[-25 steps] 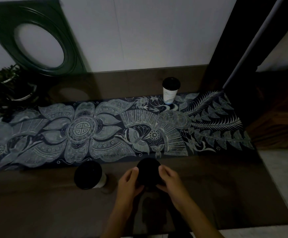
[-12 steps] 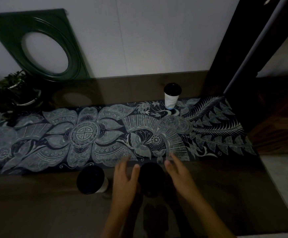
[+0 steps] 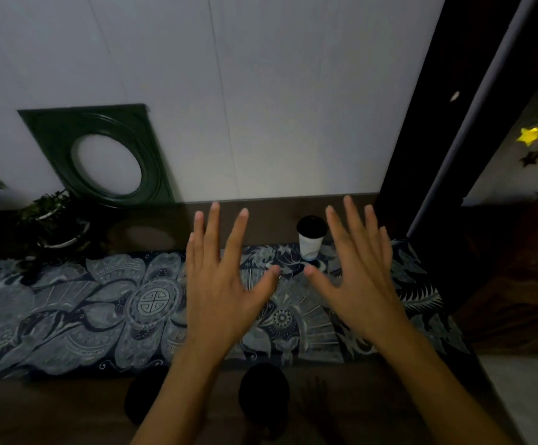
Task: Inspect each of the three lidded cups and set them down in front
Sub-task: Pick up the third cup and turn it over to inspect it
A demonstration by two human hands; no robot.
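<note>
Along a dim brown tabletop [image 3: 373, 412] lies a dark blue table runner [image 3: 84, 316] printed with pale floral and feather motifs; it spans the table from left to right. Behind the table rises a white panelled wall [image 3: 261, 91]. Against the wall, at left, leans a green square frame [image 3: 101, 152] with a round opening. Left of the frame stands a potted plant [image 3: 52, 220], partly in shadow. At right, a black door frame [image 3: 421, 123] borders the wall; beyond it, yellow star ornaments [image 3: 537, 136] show, blurred.

Cups, three in all. Far cup [image 3: 311, 240]: white paper body, black lid, upright at the far edge of the runner, near the wall. Middle cup [image 3: 264, 391]: seen from above, so that only its black lid shows; it stands on bare table at the near edge of the runner, between the two forearms. Left cup [image 3: 142, 399]: likewise a dark lid, just left of the left forearm, which partly hides it. The two near cups stand close together and well apart from the far cup.

Hands, two. Left hand [image 3: 221, 290] and right hand [image 3: 357, 284]: both raised above the runner, backs toward the camera, fingers straight and spread, holding nothing. Thumb tips point toward each other with a gap between. The far cup appears between the two hands, untouched.
</note>
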